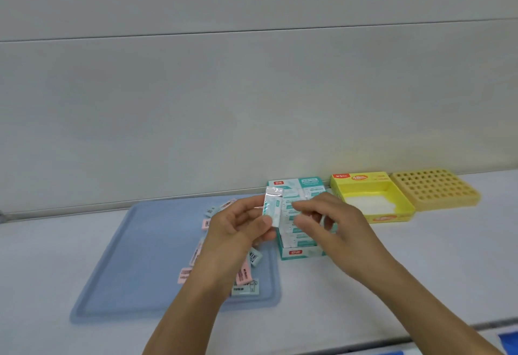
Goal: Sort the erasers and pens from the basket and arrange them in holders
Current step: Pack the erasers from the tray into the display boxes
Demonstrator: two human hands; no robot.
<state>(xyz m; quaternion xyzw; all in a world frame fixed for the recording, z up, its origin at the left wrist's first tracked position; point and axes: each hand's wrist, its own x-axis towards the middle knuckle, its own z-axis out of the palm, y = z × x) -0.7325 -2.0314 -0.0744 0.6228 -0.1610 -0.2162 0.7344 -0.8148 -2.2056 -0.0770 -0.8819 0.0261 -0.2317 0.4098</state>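
Btwn L hand [241,223] thumb & fingers: wrapped eraser [272,206], upright.

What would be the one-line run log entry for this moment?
left hand: holds teal eraser | right hand: fingers curled, above teal box | blue tray: loose erasers | yellow box: open

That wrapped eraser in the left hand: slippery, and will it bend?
The wrapped eraser likely stays stiff: it stands straight, held only low down by the left hand. Its glossy film wrap may be slippery. Probably light, since fingertips alone hold it.
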